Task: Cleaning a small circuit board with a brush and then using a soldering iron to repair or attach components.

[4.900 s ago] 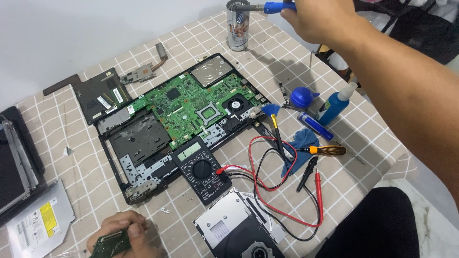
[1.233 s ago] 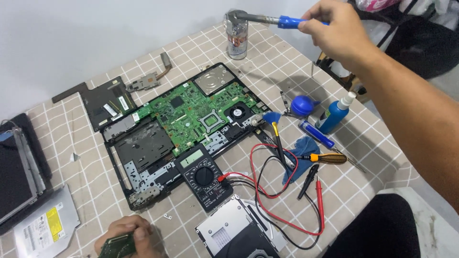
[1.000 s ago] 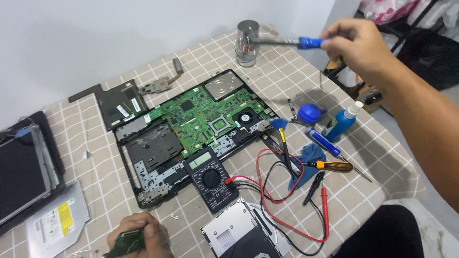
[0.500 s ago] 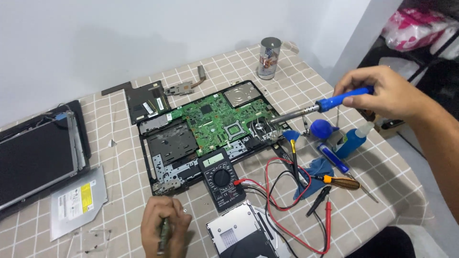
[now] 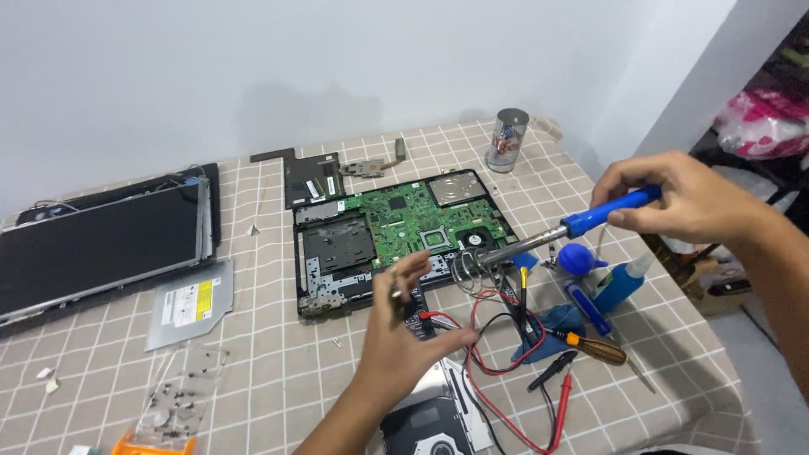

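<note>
My right hand [image 5: 687, 198] grips the blue handle of a soldering iron [image 5: 590, 221]. Its metal tip points down and left and reaches a wire coil stand [image 5: 466, 270] at the front edge of the green motherboard [image 5: 413, 221]. My left hand [image 5: 403, 337] is raised above the table just in front of the opened laptop base [image 5: 337, 253]. It pinches a small metal part [image 5: 395, 294] between its fingers and hides most of the multimeter beneath it. The part and the iron's tip are a short way apart.
Red and black probe leads [image 5: 506, 358], a screwdriver [image 5: 595, 347], a blue blower bulb [image 5: 578, 258] and a blue bottle [image 5: 619, 285] lie at the right. A metal can [image 5: 507, 139] stands at the back. A screen panel [image 5: 93, 246], an optical drive [image 5: 190, 303] and a screw tray [image 5: 181, 392] lie at the left.
My right hand carried the soldering iron from the can at the back down to the front of the board. My left hand rose from the table's near edge with the small part.
</note>
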